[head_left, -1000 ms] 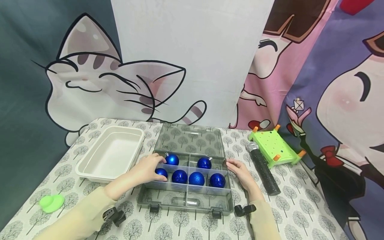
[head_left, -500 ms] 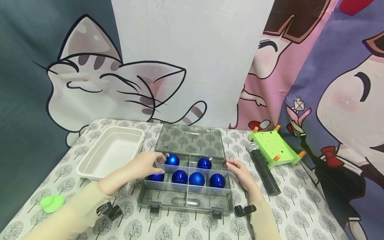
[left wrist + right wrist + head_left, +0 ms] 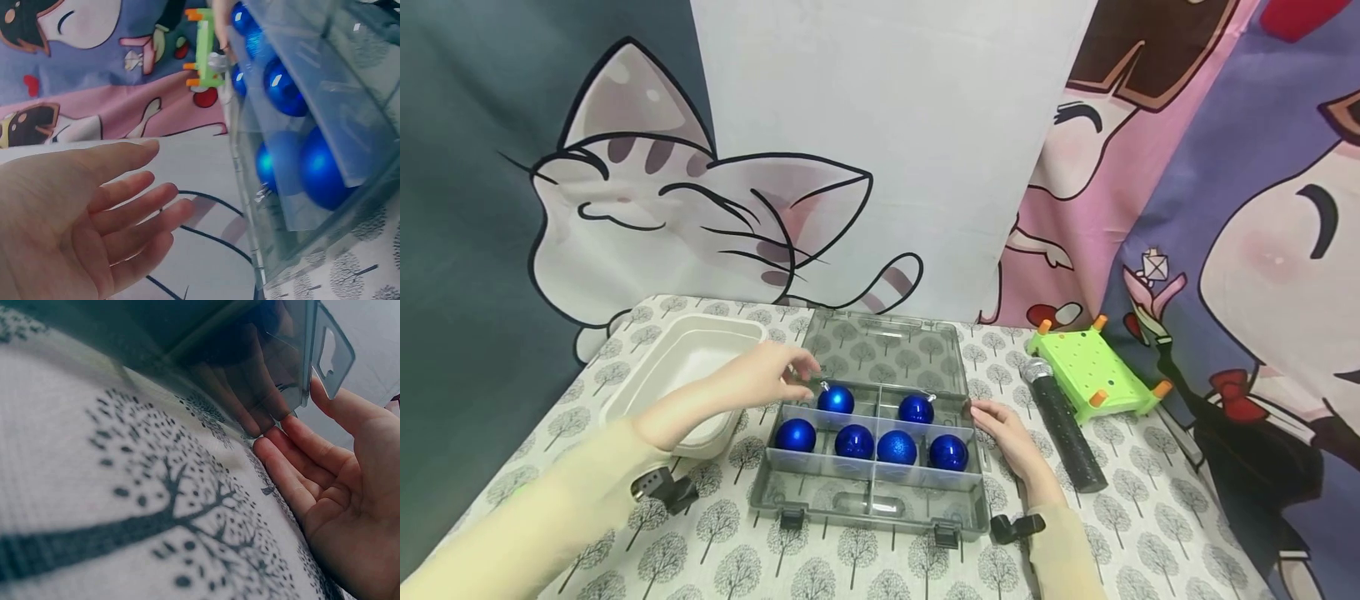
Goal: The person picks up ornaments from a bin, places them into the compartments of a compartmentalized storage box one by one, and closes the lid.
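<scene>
Six blue balls [image 3: 854, 442] sit inside the divided box [image 3: 871, 522], four in its middle row and two in its rear row. Being round and probably slick, they could roll or hop a divider if a sideways push jolted the box. The left hand [image 3: 766, 372] grasps nothing, hovering near the box's rear left corner, fingers loosely bent. The right hand [image 3: 1004, 427] rests relaxed fingertips against the box's right side, gripping nothing.
</scene>
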Motion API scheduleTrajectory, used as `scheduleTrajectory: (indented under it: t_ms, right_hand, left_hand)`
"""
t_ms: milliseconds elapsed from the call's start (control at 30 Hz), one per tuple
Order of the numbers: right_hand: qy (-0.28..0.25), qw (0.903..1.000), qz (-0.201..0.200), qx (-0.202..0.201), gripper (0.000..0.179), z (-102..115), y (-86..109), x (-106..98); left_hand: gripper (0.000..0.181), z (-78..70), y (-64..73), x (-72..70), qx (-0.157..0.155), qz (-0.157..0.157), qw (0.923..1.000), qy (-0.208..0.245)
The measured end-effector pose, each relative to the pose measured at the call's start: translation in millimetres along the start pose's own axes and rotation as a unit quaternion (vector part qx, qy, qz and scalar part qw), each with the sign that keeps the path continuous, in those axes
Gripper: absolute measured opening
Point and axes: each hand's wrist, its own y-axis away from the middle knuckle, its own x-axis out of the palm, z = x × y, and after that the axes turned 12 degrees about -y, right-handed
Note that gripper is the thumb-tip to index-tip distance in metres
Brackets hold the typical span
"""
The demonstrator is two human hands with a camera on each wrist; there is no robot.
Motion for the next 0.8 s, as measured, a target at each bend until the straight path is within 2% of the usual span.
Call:
scheduleTrajectory:
  t_ms: [133,367,633,800]
  right_hand:
    - [-0.002,1.0000,0.003,0.003,0.044,-0.2,0.7,-1.4]
    - [-0.009,0.9999,-0.005,0.003,0.043,-1.7,1.3,-1.0]
    - [-0.011,0.9999,0.010,-0.008,0.042,-2.6,0.9,-1.2]
    - [-0.011,0.9999,0.010,-0.005,0.043,-0.8,1.5,-1.2]
  left_hand:
    - [0.033,3.9,-8.8,-8.9,0.000,-0.005,0.9992,0.040]
    - [0.029,12.3,-23.6,-23.1,0.005,-0.031,0.9985,0.044]
    - [0.037,23.3,-37.7,-31.6,-0.048,-0.037,0.9965,0.058]
    - [0.048,35.0,-50.7,-36.0,-0.080,-0.020,0.9936,0.076]
